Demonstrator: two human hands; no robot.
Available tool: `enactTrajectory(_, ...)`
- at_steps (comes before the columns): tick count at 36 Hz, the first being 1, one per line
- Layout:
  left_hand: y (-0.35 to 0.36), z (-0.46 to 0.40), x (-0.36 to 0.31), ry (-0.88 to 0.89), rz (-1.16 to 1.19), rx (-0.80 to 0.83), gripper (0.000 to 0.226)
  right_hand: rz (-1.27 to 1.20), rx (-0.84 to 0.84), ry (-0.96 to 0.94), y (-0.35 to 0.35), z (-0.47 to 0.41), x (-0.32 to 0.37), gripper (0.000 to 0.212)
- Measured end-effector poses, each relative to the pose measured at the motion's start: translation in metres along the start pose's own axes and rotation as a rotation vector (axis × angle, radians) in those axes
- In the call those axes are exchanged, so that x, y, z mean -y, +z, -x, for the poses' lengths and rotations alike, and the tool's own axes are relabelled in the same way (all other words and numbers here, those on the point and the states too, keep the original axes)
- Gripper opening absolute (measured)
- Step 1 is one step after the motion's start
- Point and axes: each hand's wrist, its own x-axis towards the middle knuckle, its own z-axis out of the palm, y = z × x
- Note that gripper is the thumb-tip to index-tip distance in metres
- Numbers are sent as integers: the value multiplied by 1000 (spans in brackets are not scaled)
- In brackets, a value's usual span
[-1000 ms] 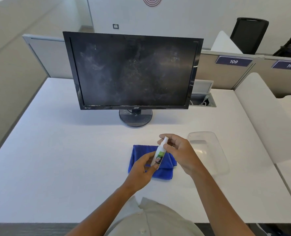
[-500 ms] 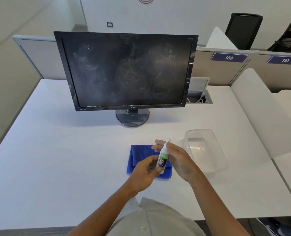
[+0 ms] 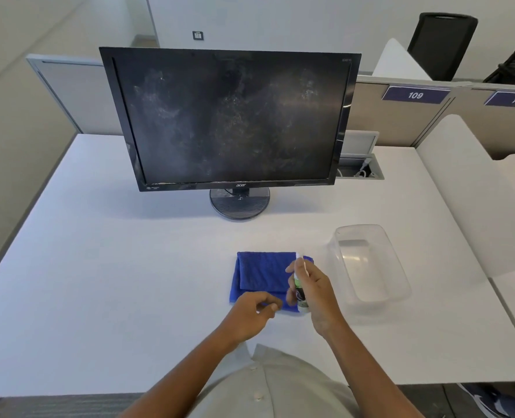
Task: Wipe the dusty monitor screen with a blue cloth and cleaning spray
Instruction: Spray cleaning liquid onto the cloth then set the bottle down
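Note:
A black monitor (image 3: 232, 122) on a round stand sits at the back of the white desk (image 3: 123, 282), its screen covered in pale dust smears. The folded blue cloth (image 3: 262, 273) lies flat on the desk in front of it. My right hand (image 3: 318, 289) holds a small white spray bottle (image 3: 299, 286) upright over the cloth's right edge, with a finger on its top. My left hand (image 3: 251, 310) hovers at the cloth's front edge with its fingers loosely curled, and I see nothing in it.
A clear plastic tub (image 3: 339, 236) stands to the right of the cloth. Behind the monitor's right side is a cable box (image 3: 360, 170) set into the desk. A white divider (image 3: 461, 191) borders the desk on the right, and a black chair (image 3: 441, 43) stands beyond the partitions.
My left hand has let go of the spray bottle and dropped toward the cloth's front edge. My right hand now holds the bottle alone, shifted right over the cloth's right edge.

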Motion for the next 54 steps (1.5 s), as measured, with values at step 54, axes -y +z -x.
enactTrajectory(54, -29, 23, 44, -275, 30, 10, 12, 68, -382, 439, -30, 1, -25, 72)
